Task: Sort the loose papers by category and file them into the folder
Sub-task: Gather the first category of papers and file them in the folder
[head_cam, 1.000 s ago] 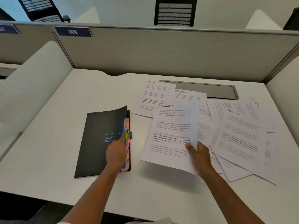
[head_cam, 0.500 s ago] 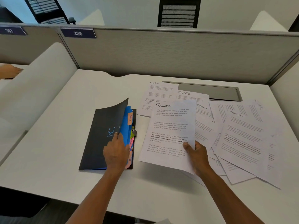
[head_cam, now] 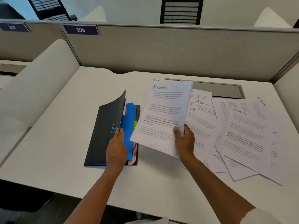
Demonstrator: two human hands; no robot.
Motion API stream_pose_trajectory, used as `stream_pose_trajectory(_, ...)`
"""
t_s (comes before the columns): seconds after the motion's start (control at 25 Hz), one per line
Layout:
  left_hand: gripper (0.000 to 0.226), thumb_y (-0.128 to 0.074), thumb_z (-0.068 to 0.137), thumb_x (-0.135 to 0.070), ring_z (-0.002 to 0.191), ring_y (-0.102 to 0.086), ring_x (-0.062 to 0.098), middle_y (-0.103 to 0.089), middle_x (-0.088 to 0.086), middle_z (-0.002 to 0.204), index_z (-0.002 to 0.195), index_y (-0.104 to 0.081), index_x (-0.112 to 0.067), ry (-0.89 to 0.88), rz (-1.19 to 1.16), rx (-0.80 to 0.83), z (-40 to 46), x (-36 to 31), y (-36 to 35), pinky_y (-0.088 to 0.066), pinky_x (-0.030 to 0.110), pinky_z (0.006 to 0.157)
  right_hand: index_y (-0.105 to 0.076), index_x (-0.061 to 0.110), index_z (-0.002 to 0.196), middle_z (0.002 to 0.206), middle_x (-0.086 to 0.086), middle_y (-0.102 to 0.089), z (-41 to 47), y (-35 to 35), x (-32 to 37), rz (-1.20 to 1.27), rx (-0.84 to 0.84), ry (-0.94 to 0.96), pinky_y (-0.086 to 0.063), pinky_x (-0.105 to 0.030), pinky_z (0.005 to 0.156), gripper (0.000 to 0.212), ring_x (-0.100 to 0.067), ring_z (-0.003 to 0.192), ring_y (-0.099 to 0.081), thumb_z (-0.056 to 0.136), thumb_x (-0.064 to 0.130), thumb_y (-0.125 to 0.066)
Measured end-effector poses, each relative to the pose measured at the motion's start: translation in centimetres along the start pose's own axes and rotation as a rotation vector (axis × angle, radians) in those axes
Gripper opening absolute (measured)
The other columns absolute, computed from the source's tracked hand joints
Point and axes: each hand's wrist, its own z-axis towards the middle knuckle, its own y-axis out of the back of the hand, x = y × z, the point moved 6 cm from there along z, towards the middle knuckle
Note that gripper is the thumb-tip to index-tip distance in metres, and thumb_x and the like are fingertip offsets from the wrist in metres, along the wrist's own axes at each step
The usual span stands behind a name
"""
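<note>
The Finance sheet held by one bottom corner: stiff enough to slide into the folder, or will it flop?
Probably floppy. The Finance sheet is thin paper, pinched only near its lower right corner by the right hand, and its top right edge already curls. It looks light, so its free left edge may buckle against the blue dividers.

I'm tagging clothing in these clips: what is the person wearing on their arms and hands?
Both forearms are bare, and the left hand and right hand wear no gloves, rings or watch. A light, off-white sleeve edge shows on the right arm.
</note>
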Motion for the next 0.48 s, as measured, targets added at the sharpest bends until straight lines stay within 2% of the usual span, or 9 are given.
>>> stream_pose_trajectory(0.12,0.072,-0.062,0.091,-0.01,0.126,-0.051,0.023,-0.04,0.006,0.15,0.152,-0.024,-0.012,-0.029,-0.065,-0.007,0.0,0.3,0.6,-0.051,0.036,0.096,-0.061,0.011,0.126,0.118,0.0,-0.066,-1.0,-3.4,0.8,-0.073,0.078,0.071,-0.051,-0.024,0.087,0.033,-0.015,0.101,-0.061,0.097,0.026,-0.057)
stream_pose_trajectory(0.2,0.072,-0.063,0.091,-0.013,0.121,-0.055,0.021,-0.044,0.005,0.145,0.151,-0.024,-0.014,-0.037,-0.096,0.012,-0.1,0.8,0.7,-0.054,0.035,0.092,-0.061,0.012,0.126,0.116,0.003,-0.065,-1.8,-5.0,0.7,-0.124,0.154,0.1,-0.047,-0.012,0.079,0.032,-0.009,0.095,-0.061,0.097,0.025,-0.056)
stream_pose_trajectory(0.28,0.072,-0.063,0.091,-0.015,0.115,-0.059,0.022,-0.047,0.004,0.141,0.152,-0.023,-0.017,-0.032,-0.118,0.033,-0.2,1.2,0.9,-0.057,0.034,0.086,-0.06,0.015,0.125,0.111,0.006,-0.063,-2.7,-6.1,0.2,-0.174,0.216,0.108,-0.043,-0.001,0.065,0.029,-0.001,0.085,-0.058,0.098,0.024,-0.055)
stream_pose_trajectory(0.48,0.071,-0.062,0.092,-0.018,0.1,-0.065,0.02,-0.053,0.003,0.133,0.151,-0.024,-0.019,-0.06,-0.138,0.048,-0.4,1.7,0.7,-0.059,0.03,0.077,-0.061,0.017,0.123,0.107,0.007,-0.065,-3.6,-8.1,-0.5,-0.178,0.258,0.059,-0.043,-0.003,0.06,0.027,-0.01,0.089,-0.062,0.097,0.024,-0.056)
